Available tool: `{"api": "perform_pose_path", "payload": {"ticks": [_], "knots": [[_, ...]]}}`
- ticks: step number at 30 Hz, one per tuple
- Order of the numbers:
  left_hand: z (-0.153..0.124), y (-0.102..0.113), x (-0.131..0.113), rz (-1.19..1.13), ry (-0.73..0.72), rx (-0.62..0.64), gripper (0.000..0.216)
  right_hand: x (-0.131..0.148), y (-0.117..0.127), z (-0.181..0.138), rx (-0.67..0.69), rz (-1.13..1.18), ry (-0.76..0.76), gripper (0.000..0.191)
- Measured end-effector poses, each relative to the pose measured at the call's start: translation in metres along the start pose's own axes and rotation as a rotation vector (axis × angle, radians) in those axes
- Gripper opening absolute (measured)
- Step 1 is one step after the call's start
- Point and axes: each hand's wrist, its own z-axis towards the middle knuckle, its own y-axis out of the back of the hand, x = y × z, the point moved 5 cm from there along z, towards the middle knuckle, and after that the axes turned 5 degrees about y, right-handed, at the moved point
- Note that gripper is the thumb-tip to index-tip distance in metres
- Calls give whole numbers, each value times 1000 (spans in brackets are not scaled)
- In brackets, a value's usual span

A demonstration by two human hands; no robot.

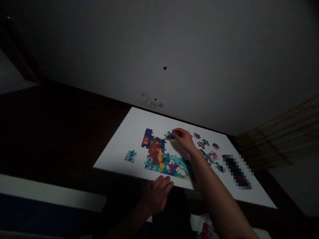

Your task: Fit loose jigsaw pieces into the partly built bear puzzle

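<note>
My right hand (pixel 183 137) pinches a dark blue puzzle piece (pixel 170 134) just above the white table, beyond the joined part of a jigsaw puzzle (pixel 157 151). That joined part shows a brown bear, white rabbits and teal plants; my right forearm hides some of its right end. My left hand (pixel 159 192) rests at the table's near edge below the puzzle, fingers stretched out and holding nothing. One loose teal piece (pixel 131 156) lies left of the joined part.
Several loose puzzle pieces (pixel 213 156) lie right of my right arm on the white table (pixel 114 146). Farther right is a dark, pixelated long object (pixel 236 171). A grey wall (pixel 199 83) with a socket strip (pixel 157 103) stands behind the table.
</note>
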Motion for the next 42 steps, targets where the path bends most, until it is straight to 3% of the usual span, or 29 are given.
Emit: {"api": "perform_pose_path", "payload": {"ticks": [7,12,20,24,29,32,36,39,42], "knots": [[7,21,-4,19,38,-93,73,-6,-14,-29,54,-107,-67,21],[12,37,-11,47,44,-55,68,1,-21,-27,58,-163,-72,16],[19,51,-17,-1,94,54,79,16,-20,-32,9,-127,-46,7],[22,59,-22,-23,121,63,80,26,-6,-53,-81,-44,-29,20],[32,79,-29,-98,202,57,68,16,38,-117,-204,4,-28,32],[52,92,-35,-195,275,24,48,-5,70,-158,-288,-73,-63,34],[104,94,-64,-315,229,-71,39,-29,98,-191,-352,-283,-102,35],[153,75,-100,-396,141,-71,35,-35,105,-195,-328,-455,-80,29],[192,45,-137,-299,-109,94,20,-31,114,-191,-274,-590,-73,27]]}}
